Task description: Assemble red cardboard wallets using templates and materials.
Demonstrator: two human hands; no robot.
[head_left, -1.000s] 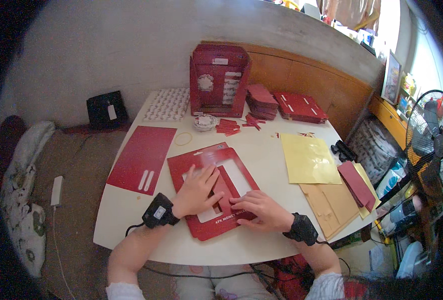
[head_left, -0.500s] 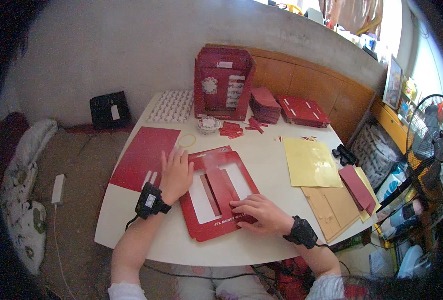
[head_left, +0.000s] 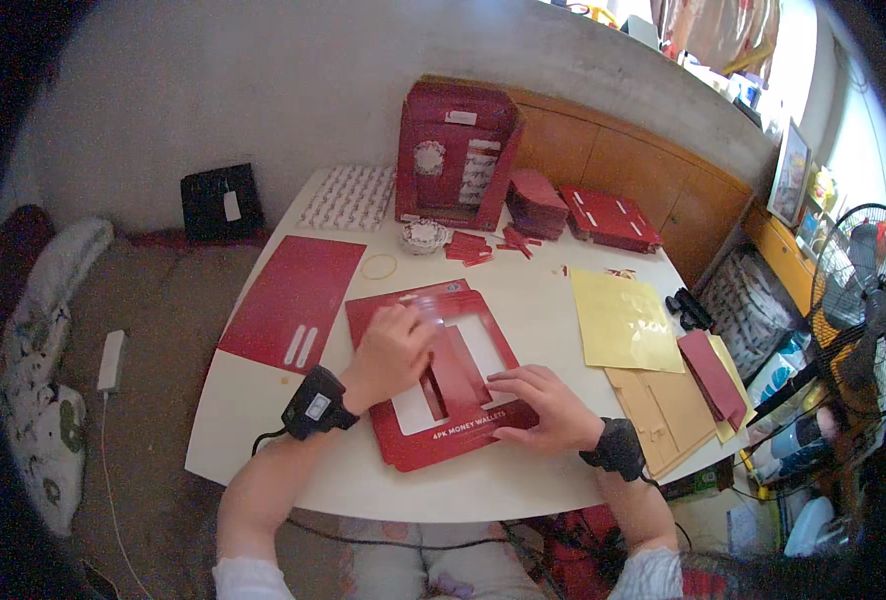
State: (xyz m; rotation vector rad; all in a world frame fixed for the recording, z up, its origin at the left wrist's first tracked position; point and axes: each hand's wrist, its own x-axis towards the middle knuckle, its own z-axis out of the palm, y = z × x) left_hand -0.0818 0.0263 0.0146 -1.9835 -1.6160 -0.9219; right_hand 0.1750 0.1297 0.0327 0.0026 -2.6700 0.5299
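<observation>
A red card sleeve [head_left: 408, 448] with cut-out windows lies tilted on the table before me, white showing through the openings. A red strip [head_left: 462, 372] runs lengthwise between the windows. My left hand [head_left: 391, 352] is over the sleeve's upper left part; its fingers bend down near the strip's top end and are smeared by motion. My right hand [head_left: 548, 405] rests on the lower right edge, fingers stretched over the card and thumb apart. What lies under the left fingers is hidden.
A red sheet [head_left: 293, 290] lies at left, a rubber band [head_left: 378, 267] beside it. Behind stand a red display box [head_left: 458, 150], a roll of stickers [head_left: 423, 236] and red stacks [head_left: 613, 218]. Yellow sheets [head_left: 623, 320] and a tan board [head_left: 663, 420] lie right, near a fan [head_left: 863, 280].
My left hand has moved right, from the sleeve's left edge onto its upper part, its fingers now bent down. My right hand has shifted slightly right, still on the lower right edge.
</observation>
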